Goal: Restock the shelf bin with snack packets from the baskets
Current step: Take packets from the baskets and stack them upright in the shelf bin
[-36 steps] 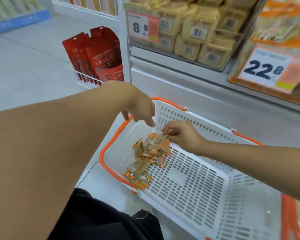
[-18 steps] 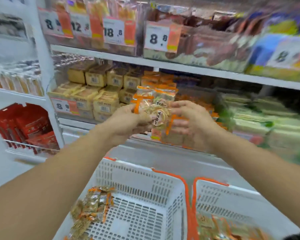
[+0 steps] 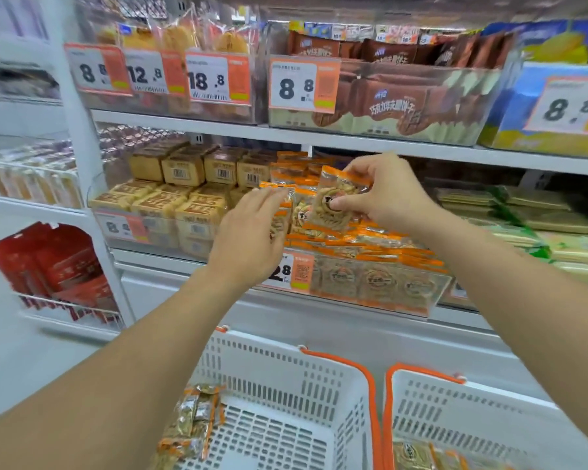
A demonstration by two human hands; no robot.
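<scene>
A clear snack packet [image 3: 333, 203] with orange end seals is held upright over the shelf bin [image 3: 370, 283] by the right hand [image 3: 387, 198]; it is pinched between the thumb on its front face and the fingers [image 3: 360, 169] curled over its top edge. Through the clear film a round, pale brown biscuit with a dark printed centre is seen. The left hand [image 3: 252, 239] is raised just to the left of that packet, its fingers straight and relaxed, the tips lying against a second packet [image 3: 282, 212] of the same kind at the left end of the bin; whether that packet is gripped cannot be told. The bin is a clear-fronted tray on the middle shelf, filled with like packets stacked flat, their orange seals showing along the top, and a price tag [image 3: 291, 273] is fixed to its front. To the left of the bin, tan boxed cakes [image 3: 184, 184] are stacked. Below, 2 white baskets with orange handles stand side by side: a few more packets lie in the near left corner of the left basket [image 3: 286, 378], and packets are seen at the bottom of the right basket [image 3: 455, 412]. Red pouches [image 3: 48, 262] are hung on a wire rack at the far left.
</scene>
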